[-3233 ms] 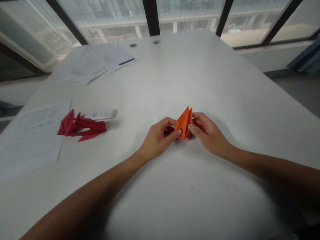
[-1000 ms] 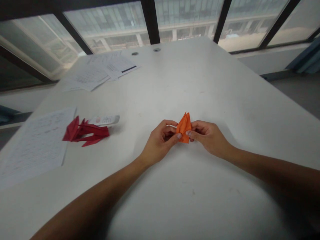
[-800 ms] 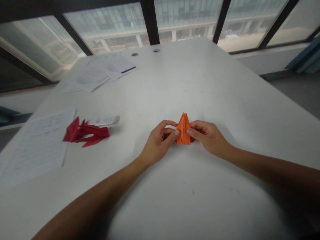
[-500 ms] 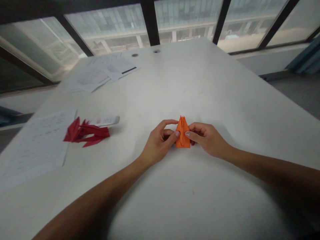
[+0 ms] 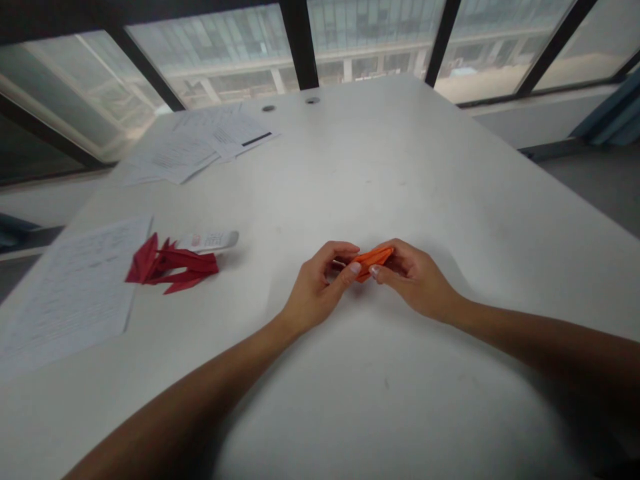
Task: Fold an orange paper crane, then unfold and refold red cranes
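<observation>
Printed sheet: we find this sheet lying flat on the bench, well left of the orange folded paper.

Red folded paper: this spiky red origami piece lies left of the orange folded paper, touching the sheet's right edge.

White printed tube: we see it just behind the red folded paper; its exact kind is hard to tell.

Loose papers: these overlapping pages lie far behind and left of the orange folded paper.

Left hand: our left hand sits just left of the orange folded paper, its thumb pressed narrowly against the paper's left end, the other fingers curled behind.

Orange folded paper: it is held in the air between both hands, lying nearly flat, its long axis rising slightly from left to right.

Right hand: our right hand pinches the paper's right end between thumb and fingers, and reaches further along it than the left hand does. Nothing stands between the hands and the paper.

Window: a dark-framed window runs beyond the bench's far edge.
</observation>
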`<act>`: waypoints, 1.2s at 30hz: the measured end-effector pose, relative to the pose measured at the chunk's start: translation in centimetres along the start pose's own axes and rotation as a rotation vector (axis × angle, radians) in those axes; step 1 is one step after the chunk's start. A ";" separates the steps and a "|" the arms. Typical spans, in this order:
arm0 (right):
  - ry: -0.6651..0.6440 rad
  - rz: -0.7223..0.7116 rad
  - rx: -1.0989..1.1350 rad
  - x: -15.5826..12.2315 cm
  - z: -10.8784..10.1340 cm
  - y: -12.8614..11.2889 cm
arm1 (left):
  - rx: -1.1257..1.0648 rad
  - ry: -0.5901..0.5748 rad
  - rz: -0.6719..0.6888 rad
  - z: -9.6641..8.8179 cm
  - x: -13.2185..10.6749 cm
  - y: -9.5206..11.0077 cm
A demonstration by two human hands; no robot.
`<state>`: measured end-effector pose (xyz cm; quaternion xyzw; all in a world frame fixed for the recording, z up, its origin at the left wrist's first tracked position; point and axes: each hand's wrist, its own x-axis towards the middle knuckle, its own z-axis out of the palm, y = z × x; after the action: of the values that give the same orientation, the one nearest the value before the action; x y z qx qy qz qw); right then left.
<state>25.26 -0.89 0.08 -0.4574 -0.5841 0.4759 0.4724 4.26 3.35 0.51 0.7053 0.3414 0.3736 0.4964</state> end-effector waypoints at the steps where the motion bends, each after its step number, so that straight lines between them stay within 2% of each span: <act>1: -0.008 0.006 0.001 0.0 0.0 -0.1 | 0.002 -0.006 -0.004 0.0 0.1 0.0; 8: 0.021 -0.010 -0.002 0.4 -0.3 -0.4 | -0.055 0.027 -0.073 -0.2 0.6 0.5; 15: -0.015 -0.073 -0.157 0.3 -0.4 -0.6 | -0.120 -0.031 -0.083 -0.1 0.5 0.4; 20: 0.060 -0.011 -0.006 0.0 0.0 -0.3 | -0.055 -0.022 0.022 -0.1 0.5 0.4; 26: 0.070 -0.027 0.074 0.1 -0.1 -0.4 | -0.116 -0.001 -0.100 -0.1 0.5 0.4; 36: 0.124 0.028 0.148 0.4 -0.1 -0.6 | -0.220 0.065 -0.088 -0.1 0.7 -0.3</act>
<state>25.23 -0.59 0.68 -0.4581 -0.5106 0.4952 0.5332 4.48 4.04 0.37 0.6185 0.3449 0.4092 0.5754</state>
